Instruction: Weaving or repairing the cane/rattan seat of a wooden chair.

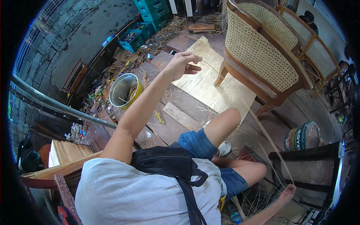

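Observation:
My left hand [183, 65], arm stretched out ahead, pinches the end of a thin pale cane strip [210, 67] between thumb and forefinger. Down at the lower right, my right hand [288, 192] is closed on a cane strip [272, 143] that slants up past my knees. It looks like one length running between both hands, though its middle is hard to follow. A wooden chair with woven cane panels [258, 50] stands just beyond, on a plywood sheet [198, 84]. Loose cane strands [258, 208] lie by my right forearm.
Left of my arm stands a yellow bucket [139, 93] with strips inside. A metal pipe [60, 107] crosses the left side. Green crates [131, 44] and litter line the wall. A printed round tub [305, 137] and a dark mesh-backed chair [313, 170] stand at right.

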Demonstrator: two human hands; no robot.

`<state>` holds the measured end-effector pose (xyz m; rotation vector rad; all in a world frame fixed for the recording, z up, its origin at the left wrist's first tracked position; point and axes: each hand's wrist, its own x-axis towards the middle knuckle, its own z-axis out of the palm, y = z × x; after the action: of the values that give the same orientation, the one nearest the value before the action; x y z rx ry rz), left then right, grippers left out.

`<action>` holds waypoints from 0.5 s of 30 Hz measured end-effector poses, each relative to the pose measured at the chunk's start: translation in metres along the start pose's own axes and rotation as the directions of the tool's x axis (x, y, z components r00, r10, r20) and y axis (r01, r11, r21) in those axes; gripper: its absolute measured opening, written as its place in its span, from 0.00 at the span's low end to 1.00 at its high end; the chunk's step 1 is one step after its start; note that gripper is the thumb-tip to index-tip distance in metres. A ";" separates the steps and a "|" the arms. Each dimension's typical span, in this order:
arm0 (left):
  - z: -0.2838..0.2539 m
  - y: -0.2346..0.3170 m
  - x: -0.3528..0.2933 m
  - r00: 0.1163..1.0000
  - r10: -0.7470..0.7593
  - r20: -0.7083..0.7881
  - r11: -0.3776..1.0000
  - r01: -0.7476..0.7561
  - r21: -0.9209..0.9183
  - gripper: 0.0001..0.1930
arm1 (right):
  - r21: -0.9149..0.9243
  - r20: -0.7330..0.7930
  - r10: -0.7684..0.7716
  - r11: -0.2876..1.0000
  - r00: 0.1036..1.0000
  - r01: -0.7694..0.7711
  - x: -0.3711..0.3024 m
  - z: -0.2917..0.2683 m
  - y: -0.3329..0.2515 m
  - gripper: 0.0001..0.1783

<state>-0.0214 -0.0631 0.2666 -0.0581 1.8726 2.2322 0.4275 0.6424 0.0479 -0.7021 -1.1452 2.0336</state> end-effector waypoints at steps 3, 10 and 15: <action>0.007 -0.001 0.011 0.997 0.065 0.043 0.998 -0.065 -0.013 0.12 | 0.053 0.172 0.122 0.990 0.978 -0.133 -0.013 -0.022 0.015 0.11; -0.050 -0.029 0.026 0.919 0.388 0.064 0.912 -0.393 0.113 0.12 | 0.011 -0.395 0.076 0.997 0.916 -0.078 -0.066 0.114 0.073 0.22; -0.110 -0.058 0.106 0.885 0.464 -0.022 0.864 -0.447 0.232 0.14 | -0.053 -0.310 -0.040 0.998 0.950 0.025 -0.086 0.216 0.047 0.20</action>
<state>-0.1261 -0.1459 0.1712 0.3835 2.3706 2.3035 0.3088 0.4483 0.1171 -0.9830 -1.0155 1.7926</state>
